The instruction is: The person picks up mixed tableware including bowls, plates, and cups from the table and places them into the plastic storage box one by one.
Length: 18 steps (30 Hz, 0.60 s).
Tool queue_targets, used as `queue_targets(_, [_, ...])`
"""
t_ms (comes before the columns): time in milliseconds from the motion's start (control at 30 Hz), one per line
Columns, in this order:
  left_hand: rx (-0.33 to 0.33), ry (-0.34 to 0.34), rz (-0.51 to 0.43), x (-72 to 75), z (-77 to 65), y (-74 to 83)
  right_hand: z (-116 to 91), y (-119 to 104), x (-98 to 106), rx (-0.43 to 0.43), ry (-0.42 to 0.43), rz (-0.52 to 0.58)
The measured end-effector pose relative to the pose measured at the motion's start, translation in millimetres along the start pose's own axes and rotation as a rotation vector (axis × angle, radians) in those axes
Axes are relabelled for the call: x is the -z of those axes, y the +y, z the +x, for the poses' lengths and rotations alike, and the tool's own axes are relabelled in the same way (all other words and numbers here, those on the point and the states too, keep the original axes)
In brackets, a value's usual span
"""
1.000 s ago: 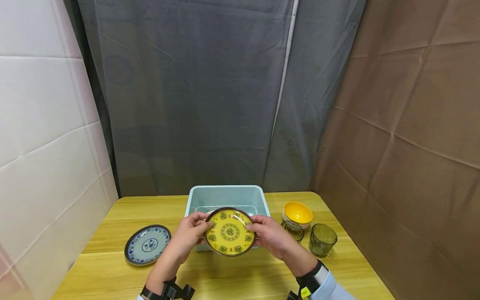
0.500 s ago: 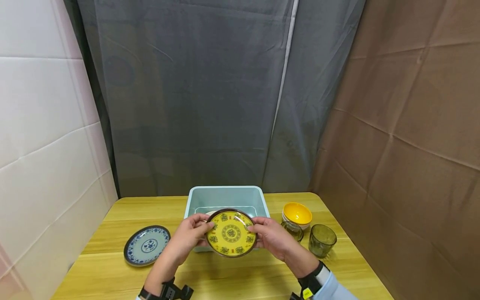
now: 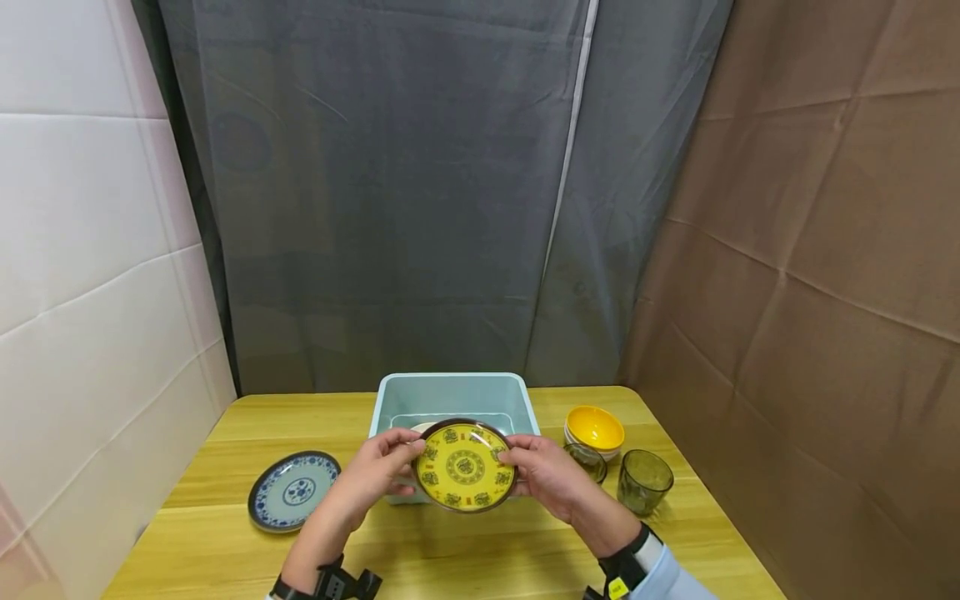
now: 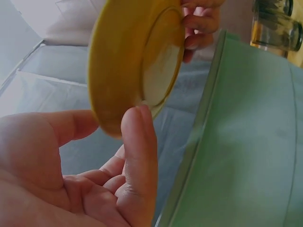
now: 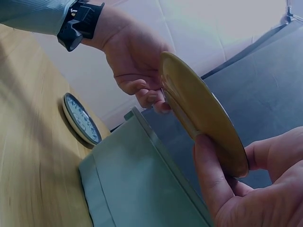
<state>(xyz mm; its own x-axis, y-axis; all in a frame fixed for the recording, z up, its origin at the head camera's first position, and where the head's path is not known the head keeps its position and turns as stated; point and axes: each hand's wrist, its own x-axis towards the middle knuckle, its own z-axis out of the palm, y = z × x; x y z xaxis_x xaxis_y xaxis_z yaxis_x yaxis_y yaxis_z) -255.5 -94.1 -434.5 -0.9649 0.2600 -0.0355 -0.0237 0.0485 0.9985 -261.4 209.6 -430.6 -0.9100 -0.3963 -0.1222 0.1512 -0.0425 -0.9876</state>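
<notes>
A yellow patterned plate with a dark brown rim is held up between both hands, its decorated face tilted toward the head camera. My left hand pinches the plate's left edge, thumb on the front and fingers behind. On the opposite edge, my right hand grips it the same way. The plain underside of the plate shows in the left wrist view. Directly behind and below the plate stands a light blue plastic basin. Part of a whitish thing inside the basin peeks out beside the plate; its kind is hidden.
A blue-and-white plate with a dark rim lies left on the wooden table. To the right stand stacked bowls, the top one yellow, and two dark green glasses, one nearer and one partly behind my right hand.
The yellow plate has drifted very slightly to the right, with both hands holding it throughout. My left wrist has shifted a little to the left. The other things stay put.
</notes>
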Motion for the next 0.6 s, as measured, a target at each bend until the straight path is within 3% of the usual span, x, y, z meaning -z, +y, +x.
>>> queue_targets(133, [-0.023, 0.013, 0.017, 11.2, -5.0, 1.3, -0.8, -3.3, 1.0, -0.004, -0.005, -0.01])
queue_targets(300, [-0.034, 0.094, 0.006, 29.8, -11.5, 2.9, 1.8, -10.4, 5.6, -0.006, 0.002, -0.027])
queue_targets(600, [-0.025, 0.206, -0.022, 51.3, -17.8, -4.2, 25.8, -27.5, 21.6, -0.015, 0.025, -0.103])
